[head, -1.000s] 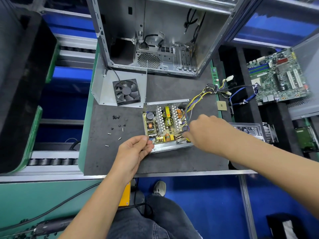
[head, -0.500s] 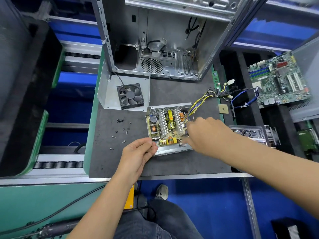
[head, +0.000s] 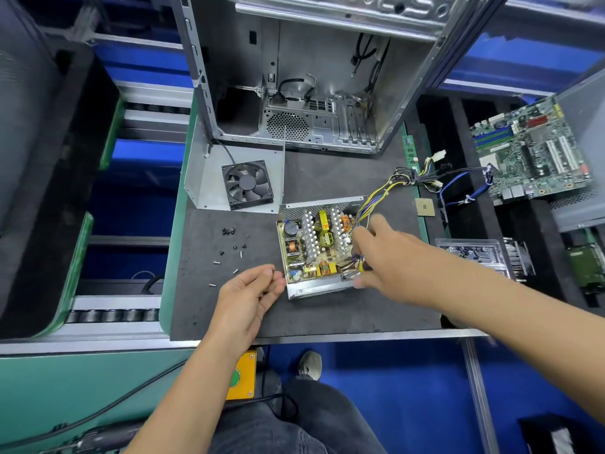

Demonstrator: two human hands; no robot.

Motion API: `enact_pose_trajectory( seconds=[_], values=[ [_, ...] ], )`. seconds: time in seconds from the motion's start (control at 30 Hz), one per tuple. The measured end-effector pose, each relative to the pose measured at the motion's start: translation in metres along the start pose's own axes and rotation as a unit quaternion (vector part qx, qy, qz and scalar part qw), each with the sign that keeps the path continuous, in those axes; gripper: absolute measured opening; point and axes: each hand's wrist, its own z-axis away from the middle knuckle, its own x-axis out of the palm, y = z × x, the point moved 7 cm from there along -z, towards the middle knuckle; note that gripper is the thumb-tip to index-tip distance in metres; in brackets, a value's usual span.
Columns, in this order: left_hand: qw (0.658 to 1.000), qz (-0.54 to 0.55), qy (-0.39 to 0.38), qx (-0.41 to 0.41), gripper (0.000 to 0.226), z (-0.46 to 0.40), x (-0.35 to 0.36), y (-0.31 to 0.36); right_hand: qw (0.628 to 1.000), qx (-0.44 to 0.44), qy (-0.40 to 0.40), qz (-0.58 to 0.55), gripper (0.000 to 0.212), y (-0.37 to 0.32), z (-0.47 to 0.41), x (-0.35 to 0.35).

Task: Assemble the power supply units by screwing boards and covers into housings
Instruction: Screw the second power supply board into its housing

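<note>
The open power supply housing [head: 322,288] lies on the dark mat with its board [head: 314,247] inside and a wire bundle [head: 376,198] leading off to the right. My right hand [head: 389,260] reaches over the board's front right corner, fingers down at the edge; it is blurred, so what it holds is unclear. My left hand [head: 250,294] sits just left of the housing's front left corner, fingers curled toward the thumb around a small dark piece that looks like a screw. Several loose screws [head: 233,247] lie on the mat to the left.
A metal cover with a black fan [head: 247,185] lies behind the screws. An open computer case [head: 294,93] stands at the back. A motherboard [head: 530,149], a small chip [head: 425,207] and a plastic tray [head: 474,255] are to the right. The mat's edge [head: 327,335] runs just under my arms.
My right hand's fingers have shifted a little along the board's right side. My left hand has stayed by the housing's front left corner. The view has tilted slightly.
</note>
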Motion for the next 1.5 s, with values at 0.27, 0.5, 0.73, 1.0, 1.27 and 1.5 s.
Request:
enact_pose_trajectory(
  seconds=[0.27, 0.5, 0.73, 1.0, 1.27, 1.5],
  values=[
    [1.0, -0.006, -0.005, 0.002, 0.011, 0.0, 0.0, -0.002, 0.988, -0.014, 0.027, 0.152, 0.022, -0.002, 0.003, -0.002],
    [1.0, -0.001, -0.006, 0.001, 0.011, 0.0, 0.002, -0.001, 0.998, -0.028, 0.037, 0.042, 0.018, 0.006, 0.005, -0.001],
    [1.0, -0.001, -0.024, 0.01, 0.012, 0.004, 0.005, 0.0, 0.997, 0.05, 0.045, 0.042, 0.037, 0.015, 0.003, -0.003],
    [1.0, 0.006, -0.025, 0.013, 0.012, 0.005, 0.009, 0.002, 0.993, -0.008, 0.085, 0.08, 0.016, 0.009, 0.007, -0.008],
    [0.998, 0.009, -0.051, 0.024, 0.012, 0.012, 0.023, 0.008, 0.991, 0.089, 0.09, -0.048, 0.041, 0.026, 0.002, -0.003],
    [0.996, 0.011, -0.073, 0.041, 0.014, 0.019, 0.029, 0.019, 0.975, 0.039, 0.157, -0.15, 0.021, 0.032, 0.02, -0.017]
  ],
)
